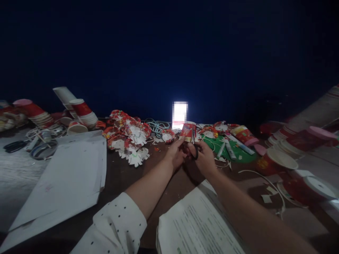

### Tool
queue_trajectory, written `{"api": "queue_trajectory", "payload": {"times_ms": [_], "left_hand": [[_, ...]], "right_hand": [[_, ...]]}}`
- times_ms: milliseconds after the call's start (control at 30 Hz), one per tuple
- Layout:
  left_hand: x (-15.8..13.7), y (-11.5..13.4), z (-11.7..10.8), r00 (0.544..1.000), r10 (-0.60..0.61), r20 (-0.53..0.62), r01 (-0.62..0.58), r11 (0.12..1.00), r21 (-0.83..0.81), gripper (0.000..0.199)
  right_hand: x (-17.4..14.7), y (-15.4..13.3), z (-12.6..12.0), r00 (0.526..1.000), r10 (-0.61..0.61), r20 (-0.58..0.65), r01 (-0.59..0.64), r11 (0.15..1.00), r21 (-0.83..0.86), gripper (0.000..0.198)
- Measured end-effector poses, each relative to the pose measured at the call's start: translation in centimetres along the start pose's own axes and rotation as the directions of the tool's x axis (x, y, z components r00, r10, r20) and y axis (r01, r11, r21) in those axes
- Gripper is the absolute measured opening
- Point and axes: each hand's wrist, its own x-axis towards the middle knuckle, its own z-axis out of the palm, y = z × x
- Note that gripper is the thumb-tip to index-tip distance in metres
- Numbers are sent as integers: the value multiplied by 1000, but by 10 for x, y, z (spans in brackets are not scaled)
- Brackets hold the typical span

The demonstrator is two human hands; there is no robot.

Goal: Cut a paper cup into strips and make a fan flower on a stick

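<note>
At the middle of the head view, my left hand [176,155] is closed around the lower part of a red paper cup [187,129] with a pale yellow patch. My right hand [207,157] grips scissors by their black handle [196,152], and the blades point up against the cup's right side. Both hands are close together over the dark brown table [182,187]. Left of them lies a heap of cut red and white paper flower shapes [136,135]. My left fingers are partly hidden, so their exact hold on the cup is unclear.
A bright screen [179,114] stands behind the cup. White sheets [71,173] lie left and a printed booklet [196,222] in front. On the right, a green mat [238,153] bears glue tubes [230,151]. Stacked paper cups [82,111] stand on both sides; cords and scraps lie about.
</note>
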Motion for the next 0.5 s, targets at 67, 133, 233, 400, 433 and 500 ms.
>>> {"api": "queue_trajectory", "payload": {"times_ms": [67,133,233,400,433,500], "left_hand": [[1,7,-1,998,27,-59,-31,997,-75,16],[2,17,-1,990,51,-130,-68,989,-133,9],[3,30,-1,981,49,-188,-78,985,-153,9],[5,36,-4,973,42,-225,-68,992,-108,5],[5,35,-4,972,34,-233,-59,993,-100,5],[5,33,-3,965,30,-262,-58,993,-99,7]], "right_hand": [[-1,-2,-1,1000,4,5,-4,1000,1,36],[-2,-5,-3,1000,11,2,-11,1000,-4,35],[-1,-10,-6,999,31,21,-31,1000,-6,33],[4,-12,-13,996,51,70,-56,997,61,32],[5,-10,-13,995,61,78,-66,995,71,32],[5,-6,-12,992,86,89,-91,994,62,34]]}}
